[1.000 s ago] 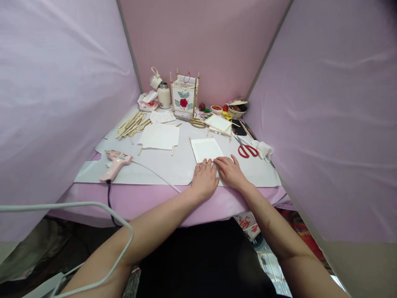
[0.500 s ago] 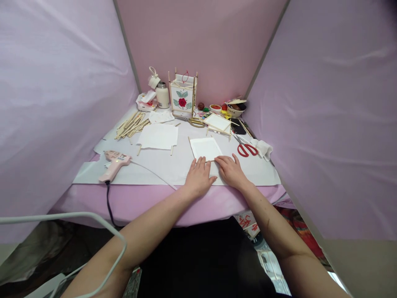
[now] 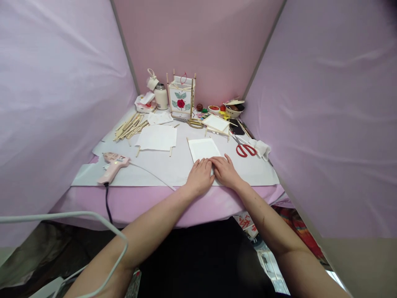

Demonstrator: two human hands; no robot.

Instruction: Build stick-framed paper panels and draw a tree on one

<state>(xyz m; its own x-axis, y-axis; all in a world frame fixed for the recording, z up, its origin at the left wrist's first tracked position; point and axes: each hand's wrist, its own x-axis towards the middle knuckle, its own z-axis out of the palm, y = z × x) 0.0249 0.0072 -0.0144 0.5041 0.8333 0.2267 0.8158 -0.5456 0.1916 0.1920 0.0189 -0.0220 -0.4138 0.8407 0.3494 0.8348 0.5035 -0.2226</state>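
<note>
Left hand (image 3: 199, 178) and right hand (image 3: 226, 172) press flat on a white paper panel (image 3: 203, 150)

Fingers lie flat, pinching nothing, the hands almost touching at the panel's near edge, with the panel directly ahead of them on a white backing sheet (image 3: 173, 174). A sideways slide of either palm could skew the paper on its thin wooden sticks (image 3: 187, 140). Well left of the left hand, a pink hot glue gun (image 3: 113, 165) rests with its pale cord (image 3: 151, 176) trailing toward that hand, so an arm movement could snag the cord and drag the gun. Red-handled scissors (image 3: 246, 150) lie ahead of the right hand.
</note>
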